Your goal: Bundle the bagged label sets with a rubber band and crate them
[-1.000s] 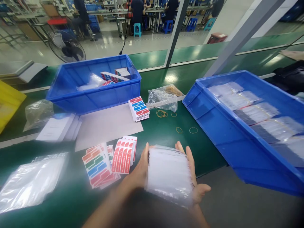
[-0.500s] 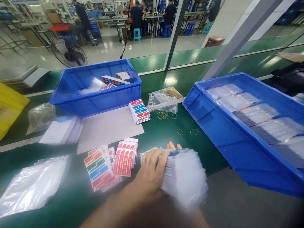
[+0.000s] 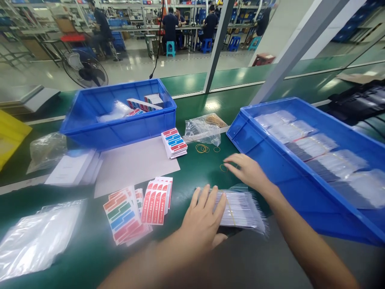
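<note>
Head view: I see my left hand flat, pressing the stack of clear bags at the belt's near edge; my right hand hovers released over a rubber band.

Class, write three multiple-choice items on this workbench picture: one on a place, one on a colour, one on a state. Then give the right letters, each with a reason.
1. Where does the stack of clear bags lie?
A. inside the far crate
B. on the green bench near the front edge
C. on the floor

2. What colour is the crate that holds the striped cards?
A. blue
B. yellow
C. red

3. What is the left hand doing?
A. hanging free in the air
B. gripping a rubber band
C. resting flat on the stack of clear bags

Answers: 1 B, the stack sits on the bench before the person. 2 A, its walls are blue. 3 C, the fingers lie spread on the stack, while the right hand reaches over a rubber band.
</note>
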A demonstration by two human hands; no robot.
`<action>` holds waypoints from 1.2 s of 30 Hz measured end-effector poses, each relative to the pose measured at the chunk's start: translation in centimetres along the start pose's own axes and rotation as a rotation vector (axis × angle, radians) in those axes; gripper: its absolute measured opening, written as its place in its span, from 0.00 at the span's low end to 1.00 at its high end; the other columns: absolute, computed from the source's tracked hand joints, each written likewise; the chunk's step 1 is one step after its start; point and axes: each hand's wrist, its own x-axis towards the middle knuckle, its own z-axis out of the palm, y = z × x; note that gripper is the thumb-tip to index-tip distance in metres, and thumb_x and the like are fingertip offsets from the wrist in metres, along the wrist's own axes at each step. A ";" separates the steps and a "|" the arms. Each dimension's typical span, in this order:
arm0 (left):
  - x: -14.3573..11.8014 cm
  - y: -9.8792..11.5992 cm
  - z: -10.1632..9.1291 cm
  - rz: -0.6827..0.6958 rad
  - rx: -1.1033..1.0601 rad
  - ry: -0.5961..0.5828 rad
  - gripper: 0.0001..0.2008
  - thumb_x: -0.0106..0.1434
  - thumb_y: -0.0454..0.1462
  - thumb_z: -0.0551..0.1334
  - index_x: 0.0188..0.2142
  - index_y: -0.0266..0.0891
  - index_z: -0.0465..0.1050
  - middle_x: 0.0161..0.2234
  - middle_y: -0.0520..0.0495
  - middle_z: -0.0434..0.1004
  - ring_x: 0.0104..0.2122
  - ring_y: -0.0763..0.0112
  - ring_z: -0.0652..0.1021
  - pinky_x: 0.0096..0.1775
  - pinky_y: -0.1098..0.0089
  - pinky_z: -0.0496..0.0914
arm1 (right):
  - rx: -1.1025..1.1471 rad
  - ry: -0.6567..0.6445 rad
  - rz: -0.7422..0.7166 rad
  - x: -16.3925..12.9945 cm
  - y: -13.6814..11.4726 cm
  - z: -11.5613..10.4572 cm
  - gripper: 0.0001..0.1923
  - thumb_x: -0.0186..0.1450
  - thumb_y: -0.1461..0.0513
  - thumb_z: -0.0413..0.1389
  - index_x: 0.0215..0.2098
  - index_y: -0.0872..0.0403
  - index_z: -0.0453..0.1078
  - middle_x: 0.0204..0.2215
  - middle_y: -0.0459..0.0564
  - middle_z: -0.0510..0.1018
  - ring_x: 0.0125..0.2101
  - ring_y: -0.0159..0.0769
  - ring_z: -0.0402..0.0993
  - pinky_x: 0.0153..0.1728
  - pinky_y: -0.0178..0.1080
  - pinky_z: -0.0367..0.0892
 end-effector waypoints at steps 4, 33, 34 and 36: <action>-3.1 -0.9 -1.2 -0.087 -0.025 -0.002 0.45 0.57 0.51 0.65 0.66 0.33 0.49 0.66 0.27 0.51 0.65 0.35 0.55 0.59 0.36 0.57 | -0.259 -0.320 -0.169 8.7 -0.2 3.8 0.07 0.66 0.60 0.59 0.39 0.56 0.73 0.41 0.51 0.78 0.44 0.42 0.74 0.49 0.50 0.67; 0.8 -8.8 -9.4 0.042 -1.058 0.288 0.07 0.59 0.37 0.64 0.37 0.37 0.74 0.43 0.44 0.73 0.45 0.65 0.74 0.49 0.61 0.69 | 0.915 -0.781 0.125 4.3 -14.3 -3.0 0.16 0.60 0.52 0.62 0.29 0.55 0.67 0.22 0.46 0.79 0.26 0.34 0.80 0.24 0.33 0.70; 0.7 -8.5 -9.4 0.081 -1.148 0.258 0.05 0.59 0.38 0.64 0.32 0.38 0.73 0.39 0.45 0.74 0.41 0.66 0.75 0.47 0.62 0.70 | 0.964 -0.799 0.158 3.8 -14.6 -3.2 0.15 0.61 0.53 0.63 0.30 0.55 0.69 0.21 0.45 0.78 0.25 0.32 0.79 0.24 0.32 0.70; -0.1 -7.7 -9.4 0.117 -1.418 0.212 0.10 0.59 0.41 0.64 0.24 0.39 0.70 0.28 0.49 0.74 0.36 0.64 0.77 0.44 0.61 0.70 | 1.083 -0.778 0.207 2.8 -15.1 -3.6 0.13 0.61 0.54 0.64 0.30 0.56 0.70 0.18 0.42 0.75 0.21 0.29 0.74 0.22 0.31 0.67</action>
